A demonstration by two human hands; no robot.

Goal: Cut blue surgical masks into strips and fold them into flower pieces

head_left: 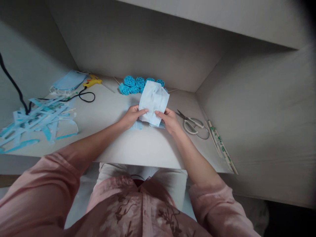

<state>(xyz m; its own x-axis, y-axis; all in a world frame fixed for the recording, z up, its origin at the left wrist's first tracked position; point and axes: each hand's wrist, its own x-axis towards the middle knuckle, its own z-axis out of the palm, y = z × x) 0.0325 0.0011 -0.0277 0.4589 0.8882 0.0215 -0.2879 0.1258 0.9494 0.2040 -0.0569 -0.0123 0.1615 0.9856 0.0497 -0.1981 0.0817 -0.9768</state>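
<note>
Between my two hands I hold a pale blue-white sheet [154, 102], which looks like the opened-out fabric of a face mask, creased and tilted. My left hand [132, 116] grips its lower left edge, thumb on the front and fingers behind. On the opposite edge, my right hand [168, 118] pinches it the same way. Under the sheet, more light blue pieces [136, 125] lie on the table, partly hidden. Just behind it sit several blue rosettes [129, 81] on thin sticks, some covered by the sheet.
Scissors [195, 125] lie right of my right hand, with wrapped sticks [222, 144] along the right wall. At left are a heap of blue strips [41, 120], a stack of face masks [70, 81] and a yellow glue gun [92, 80] with a black cord. Walls enclose the table [145, 148].
</note>
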